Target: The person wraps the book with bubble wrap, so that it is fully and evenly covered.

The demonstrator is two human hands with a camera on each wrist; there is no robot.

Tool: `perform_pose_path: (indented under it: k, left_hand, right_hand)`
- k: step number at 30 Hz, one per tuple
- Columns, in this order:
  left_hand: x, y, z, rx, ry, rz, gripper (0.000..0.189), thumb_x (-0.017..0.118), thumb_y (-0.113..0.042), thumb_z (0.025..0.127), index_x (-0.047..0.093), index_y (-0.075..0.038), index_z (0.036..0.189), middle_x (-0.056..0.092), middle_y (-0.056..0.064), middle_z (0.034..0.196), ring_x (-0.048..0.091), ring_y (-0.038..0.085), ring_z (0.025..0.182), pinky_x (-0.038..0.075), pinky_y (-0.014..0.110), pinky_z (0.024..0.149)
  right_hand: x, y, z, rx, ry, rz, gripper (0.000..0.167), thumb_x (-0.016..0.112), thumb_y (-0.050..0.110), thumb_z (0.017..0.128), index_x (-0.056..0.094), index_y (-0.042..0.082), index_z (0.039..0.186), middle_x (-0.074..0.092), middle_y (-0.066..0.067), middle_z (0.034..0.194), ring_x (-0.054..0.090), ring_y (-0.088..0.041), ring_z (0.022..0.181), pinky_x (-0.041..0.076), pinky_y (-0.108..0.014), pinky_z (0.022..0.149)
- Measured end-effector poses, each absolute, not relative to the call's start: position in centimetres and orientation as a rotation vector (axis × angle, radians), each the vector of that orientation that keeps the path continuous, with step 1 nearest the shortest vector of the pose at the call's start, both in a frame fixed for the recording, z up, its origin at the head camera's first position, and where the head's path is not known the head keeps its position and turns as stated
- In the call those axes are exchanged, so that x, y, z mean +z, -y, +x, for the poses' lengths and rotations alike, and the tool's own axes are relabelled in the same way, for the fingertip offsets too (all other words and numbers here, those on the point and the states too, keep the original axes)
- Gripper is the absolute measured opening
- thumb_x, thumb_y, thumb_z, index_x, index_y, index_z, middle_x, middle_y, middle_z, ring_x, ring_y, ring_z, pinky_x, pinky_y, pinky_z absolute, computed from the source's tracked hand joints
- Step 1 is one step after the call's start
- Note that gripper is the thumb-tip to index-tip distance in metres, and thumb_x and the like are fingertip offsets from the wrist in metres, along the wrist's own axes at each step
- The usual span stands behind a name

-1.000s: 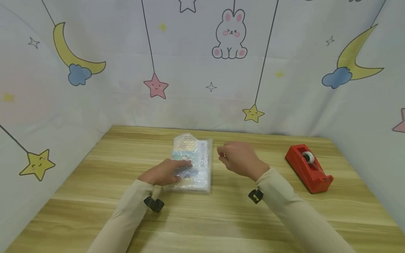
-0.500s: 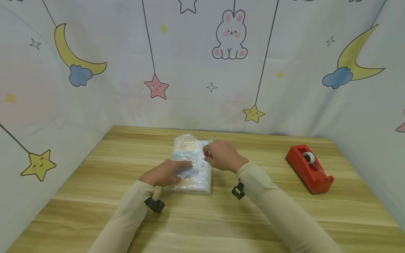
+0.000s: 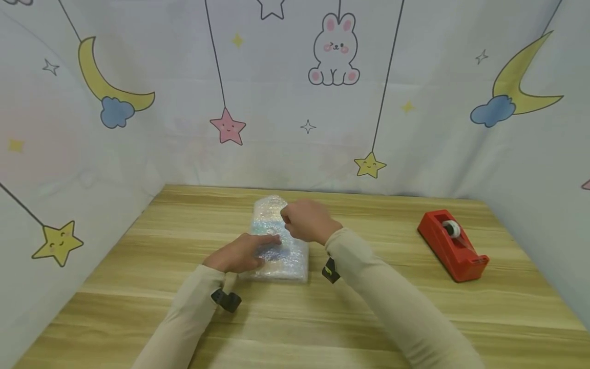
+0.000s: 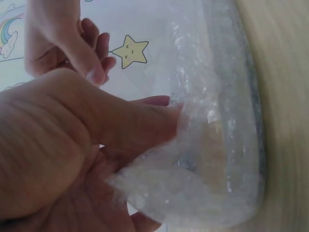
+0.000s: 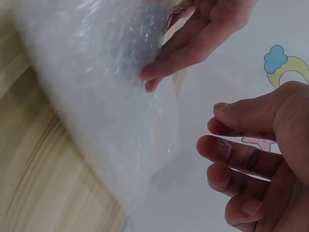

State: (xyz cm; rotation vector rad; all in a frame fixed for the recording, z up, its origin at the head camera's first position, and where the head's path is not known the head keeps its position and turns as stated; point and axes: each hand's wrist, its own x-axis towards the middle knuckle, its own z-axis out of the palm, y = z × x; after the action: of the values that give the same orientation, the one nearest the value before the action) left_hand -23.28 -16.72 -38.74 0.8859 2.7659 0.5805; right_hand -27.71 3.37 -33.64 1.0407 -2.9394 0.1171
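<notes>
A bubble-wrap package (image 3: 286, 261) lies flat on the table, with a pale printed item showing faintly through the clear wrap. My left hand (image 3: 241, 251) grips its left side, thumb on top of the wrap. In the left wrist view the wrap's crumpled edge (image 4: 154, 179) bunches between the left thumb and fingers. My right hand (image 3: 309, 220) is above the package's upper right part, fingers curled toward the thumb. A small shiny bit of clear tape (image 5: 225, 147) shows at the right fingers; the rest of it is hard to see.
A red tape dispenser (image 3: 454, 251) with a white-cored roll stands on the right of the wooden table (image 3: 276, 328). A white cloth backdrop (image 3: 276, 164) printed with stars, moons and a rabbit encloses the back and sides.
My right hand has moved left, from beside the package to above its upper right part. The left hand has stayed on the package, which has not shifted.
</notes>
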Motion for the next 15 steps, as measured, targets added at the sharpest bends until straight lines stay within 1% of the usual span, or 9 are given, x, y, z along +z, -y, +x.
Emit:
perform_pose_path:
  k: [1, 4, 6, 8, 10, 12, 15]
  left_hand:
    - [-38.8, 16.7, -23.3, 0.583, -2.765, 0.890, 0.055, 0.067, 0.002, 0.087, 0.058, -0.012, 0.139, 0.059, 0.013, 0.144, 0.054, 0.016, 0.085, 0.046, 0.033, 0.083]
    - [-38.9, 16.7, -23.3, 0.579, -2.770, 0.906, 0.054, 0.067, 0.002, 0.087, 0.058, -0.012, 0.139, 0.059, 0.013, 0.145, 0.055, 0.015, 0.087, 0.046, 0.033, 0.085]
    - [-38.9, 16.7, -23.3, 0.574, -2.774, 0.918, 0.054, 0.068, 0.002, 0.086, 0.059, -0.012, 0.138, 0.060, 0.013, 0.143, 0.056, 0.017, 0.087, 0.048, 0.034, 0.085]
    - [-38.9, 16.7, -23.3, 0.560, -2.783, 0.924, 0.054, 0.068, 0.001, 0.086, 0.059, -0.012, 0.138, 0.062, 0.014, 0.141, 0.057, 0.017, 0.091, 0.049, 0.035, 0.087]
    - [-38.9, 16.8, -23.3, 0.562, -2.778, 0.909, 0.055, 0.068, 0.001, 0.087, 0.058, -0.012, 0.139, 0.063, 0.015, 0.139, 0.057, 0.018, 0.089, 0.050, 0.036, 0.086]
    - [-38.8, 16.8, -23.3, 0.555, -2.778, 0.909, 0.055, 0.068, 0.001, 0.087, 0.057, -0.011, 0.140, 0.065, 0.017, 0.136, 0.057, 0.017, 0.089, 0.050, 0.035, 0.086]
    - [-38.8, 16.9, -23.4, 0.558, -2.783, 0.919, 0.056, 0.068, 0.000, 0.087, 0.056, -0.009, 0.141, 0.067, 0.019, 0.131, 0.056, 0.018, 0.086, 0.049, 0.035, 0.083]
  right_hand:
    - [-33.6, -3.1, -27.8, 0.134, 2.939, 1.049, 0.014, 0.064, 0.018, 0.096, 0.067, 0.017, 0.082, 0.066, 0.002, 0.077, 0.055, -0.013, 0.069, 0.044, -0.027, 0.059]
    - [-33.9, -2.5, -28.4, 0.315, 2.920, 1.061, 0.013, 0.064, 0.019, 0.096, 0.068, 0.016, 0.085, 0.069, 0.000, 0.079, 0.057, -0.012, 0.067, 0.046, -0.027, 0.061]
    - [-34.7, -2.2, -29.0, 0.566, 2.916, 1.030, 0.013, 0.065, 0.019, 0.096, 0.070, 0.013, 0.085, 0.070, -0.001, 0.077, 0.057, -0.010, 0.063, 0.046, -0.025, 0.060]
    - [-35.7, -2.2, -29.5, 0.920, 2.944, 0.939, 0.016, 0.064, 0.017, 0.096, 0.071, 0.007, 0.086, 0.069, -0.003, 0.074, 0.055, -0.010, 0.057, 0.045, -0.023, 0.057]
    - [-36.8, -2.2, -29.9, 1.324, 2.980, 0.753, 0.018, 0.063, 0.015, 0.097, 0.072, 0.001, 0.089, 0.067, -0.003, 0.070, 0.051, -0.010, 0.053, 0.040, -0.022, 0.051]
    - [-37.7, -2.2, -30.0, 1.681, 2.982, 0.507, 0.019, 0.063, 0.013, 0.096, 0.071, -0.004, 0.092, 0.064, -0.002, 0.066, 0.049, -0.010, 0.049, 0.036, -0.022, 0.046]
    - [-38.7, -2.2, -30.1, 1.981, 2.941, 0.206, 0.017, 0.064, 0.010, 0.094, 0.071, -0.005, 0.091, 0.062, 0.002, 0.061, 0.047, -0.007, 0.046, 0.034, -0.020, 0.044]
